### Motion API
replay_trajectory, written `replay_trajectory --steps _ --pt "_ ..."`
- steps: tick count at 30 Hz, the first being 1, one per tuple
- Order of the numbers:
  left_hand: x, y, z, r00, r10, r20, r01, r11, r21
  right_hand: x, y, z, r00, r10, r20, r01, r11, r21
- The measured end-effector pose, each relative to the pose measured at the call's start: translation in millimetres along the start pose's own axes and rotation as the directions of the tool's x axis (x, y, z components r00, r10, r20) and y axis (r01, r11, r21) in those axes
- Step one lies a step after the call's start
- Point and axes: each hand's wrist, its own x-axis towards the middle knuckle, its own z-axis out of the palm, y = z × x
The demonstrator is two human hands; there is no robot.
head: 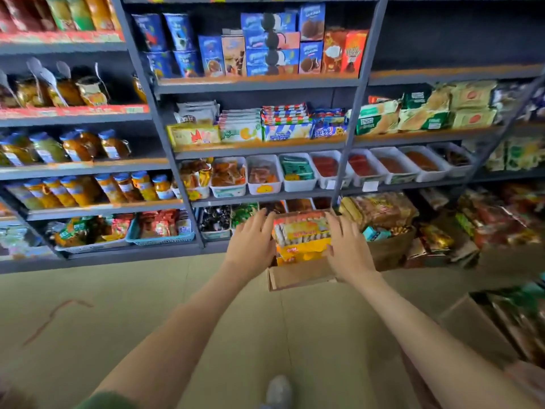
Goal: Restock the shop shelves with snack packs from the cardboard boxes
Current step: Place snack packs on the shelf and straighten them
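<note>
Down at six o'clock from the shelf post, we see from the head camera a cardboard box [298, 276] on the floor, packed with yellow and orange snack packs [303, 236]. Our left hand [252, 242] lies at the stack's nine o'clock side, our right hand [346, 250] at three o'clock — fingers straight, flat against the packs, pinching nothing. White bins [298, 172] at twelve o'clock hold small wrapped snacks.
</note>
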Motion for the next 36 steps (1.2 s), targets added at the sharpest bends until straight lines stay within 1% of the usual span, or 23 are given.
replay_trajectory --steps 2,4,6,8,11,13,15,17,20,23,26,28,30,32,34,36 --pt "56.7 -7.4 26.9 0.999 0.012 0.033 -0.012 1.000 0.016 44.6 22.3 23.5 0.998 0.032 0.057 -0.031 0.999 -0.019" --pt "112.6 -10.9 49.2 0.997 0.028 0.070 -0.027 1.000 -0.007 86.1 46.3 41.0 0.992 0.073 0.099 -0.069 0.996 -0.048" --pt "168.4 -10.6 69.2 0.993 0.058 0.100 -0.056 0.998 -0.024 125.5 73.0 53.0 0.989 0.098 0.111 -0.093 0.994 -0.053" --pt "224.2 -5.6 82.4 0.988 0.089 0.128 -0.086 0.996 -0.030 162.7 103.6 61.2 0.983 0.156 0.100 -0.150 0.987 -0.063" --pt "297.0 10.5 100.1 0.978 0.144 0.150 -0.137 0.989 -0.058 207.1 150.2 72.0 0.953 0.254 0.164 -0.244 0.967 -0.076" --pt "341.0 25.7 112.9 0.971 0.177 0.160 -0.167 0.983 -0.074 233.3 185.0 81.2 0.937 0.303 0.174 -0.294 0.953 -0.076" --pt "383.7 41.5 130.0 0.965 0.199 0.169 -0.187 0.979 -0.086 259.9 219.3 91.8 0.931 0.311 0.193 -0.300 0.950 -0.084" --pt "422.5 54.4 152.2 0.965 0.179 0.192 -0.164 0.982 -0.093 288.8 252.9 106.0 0.923 0.310 0.228 -0.293 0.950 -0.107" --pt "463.3 63.8 192.1 0.957 0.090 0.274 -0.064 0.993 -0.103 334.4 293.5 131.0 0.915 0.275 0.295 -0.240 0.959 -0.150" --pt "490.1 59.6 234.8 0.935 0.000 0.355 0.032 0.996 -0.086 376.2 317.9 166.8 0.913 0.192 0.360 -0.141 0.977 -0.162" --pt "503.4 49.4 272.1 0.897 -0.074 0.435 0.110 0.992 -0.059 404.5 320.3 204.0 0.886 0.134 0.444 -0.078 0.987 -0.141" --pt "506.6 41.3 301.2 0.856 -0.120 0.503 0.151 0.988 -0.023 414.3 312.0 236.6 0.860 0.086 0.503 -0.030 0.993 -0.118" --pt "507.2 31.2 336.5 0.857 -0.139 0.496 0.182 0.983 -0.039 417.9 302.9 276.5 0.855 0.033 0.517 -0.003 0.998 -0.059" --pt "502.7 16.5 385.2 0.841 -0.148 0.520 0.195 0.980 -0.035 418.2 297.4 325.6 0.851 -0.021 0.524 0.010 1.000 0.023" --pt "493.2 2.5 434.9 0.837 -0.158 0.523 0.207 0.978 -0.036 415.9 291.8 375.9 0.840 -0.036 0.541 0.029 0.999 0.022" --pt "483.2 -5.6 476.9 0.844 -0.141 0.518 0.196 0.979 -0.052 410.6 285.0 423.3 0.837 -0.084 0.541 0.074 0.996 0.041"
